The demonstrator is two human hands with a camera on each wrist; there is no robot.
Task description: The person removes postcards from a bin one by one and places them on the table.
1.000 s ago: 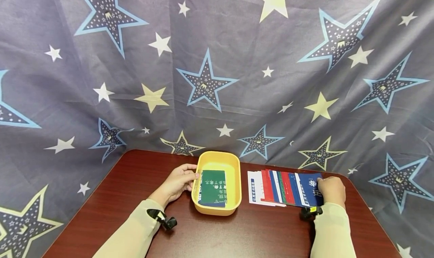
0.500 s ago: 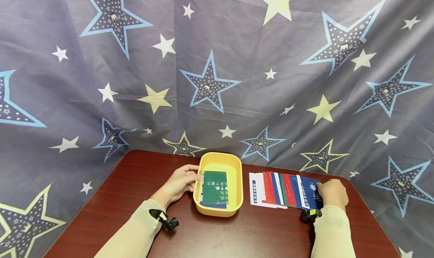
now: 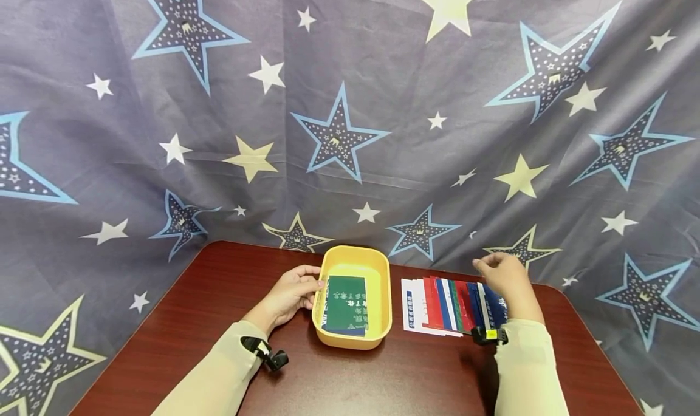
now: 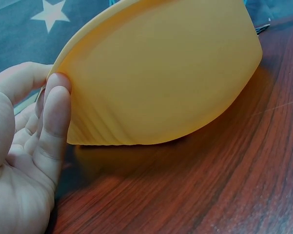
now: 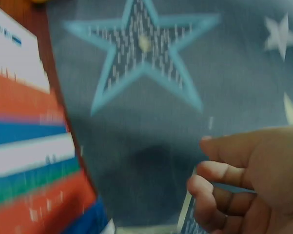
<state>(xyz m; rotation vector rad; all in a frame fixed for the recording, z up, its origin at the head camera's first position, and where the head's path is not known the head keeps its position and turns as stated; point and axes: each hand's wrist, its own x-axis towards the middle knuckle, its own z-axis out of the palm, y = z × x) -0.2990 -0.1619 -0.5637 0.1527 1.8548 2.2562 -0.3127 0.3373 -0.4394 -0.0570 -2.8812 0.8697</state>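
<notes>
My left hand (image 3: 292, 294) holds the left rim of a yellow plastic box (image 3: 380, 294), also seen close up in the left wrist view, where the fingers (image 4: 56, 114) lie against its outer wall. Inside the box is a green card (image 3: 346, 303) with white writing, overlapping a blue one. My right hand (image 3: 508, 279) is raised over the right end of a fanned row of cards (image 3: 462, 303) in white, red, blue and green. Its fingers are loosely bent with nothing between them, as the right wrist view also shows; the forearm and hand hide part of the rightmost blue card.
The dark red wooden table (image 3: 404, 379) has rounded far corners. A grey curtain (image 3: 350, 130) with printed stars hangs right behind its back edge. Black straps with small cameras (image 3: 268, 355) sit on both wrists.
My right hand has let go of the rightmost blue card and risen up and to the left, above the row. The left hand stays at the box; the view shifts slightly.
</notes>
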